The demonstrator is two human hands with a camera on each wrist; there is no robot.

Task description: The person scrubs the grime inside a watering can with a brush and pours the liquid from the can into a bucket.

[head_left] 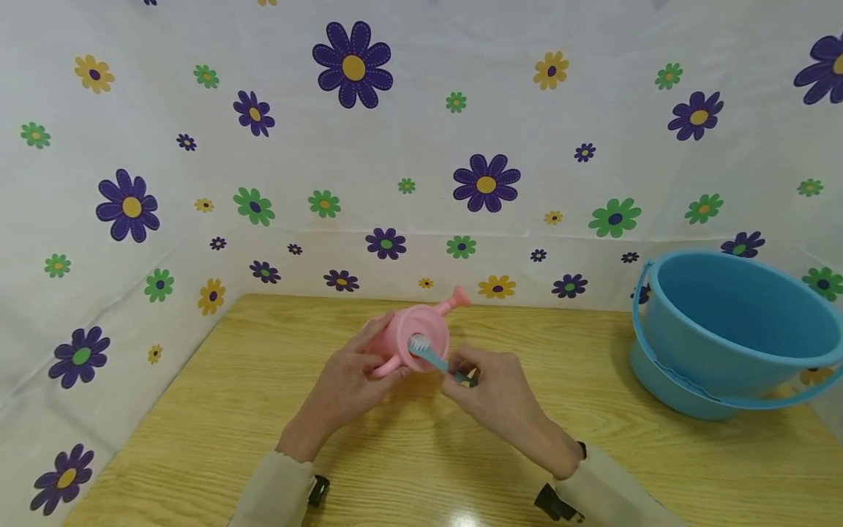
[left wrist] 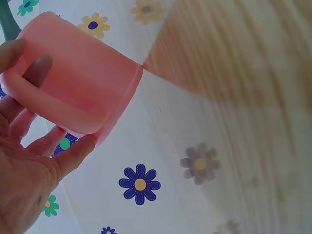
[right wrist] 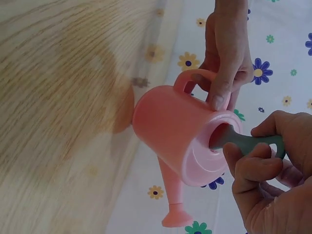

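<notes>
A pink toy watering can (head_left: 402,329) is tilted on the table, its opening turned toward me and its spout pointing up to the right. My left hand (head_left: 352,380) grips it by the handle; in the left wrist view the fingers go round the pink handle (left wrist: 58,109). With fingers and thumb, my right hand (head_left: 497,388) pinches the blue-green handle of a small brush (head_left: 431,356). The brush's white bristles are at the can's mouth in the head view. From the right wrist view, the brush neck (right wrist: 226,139) enters the opening, hiding the bristles.
A large light-blue bucket (head_left: 672,337) with its handle hanging down stands at the right of the wooden table (head_left: 230,410). Behind and to the left hangs a white sheet (head_left: 421,132) printed with flowers. Black straps sit near both sleeve cuffs.
</notes>
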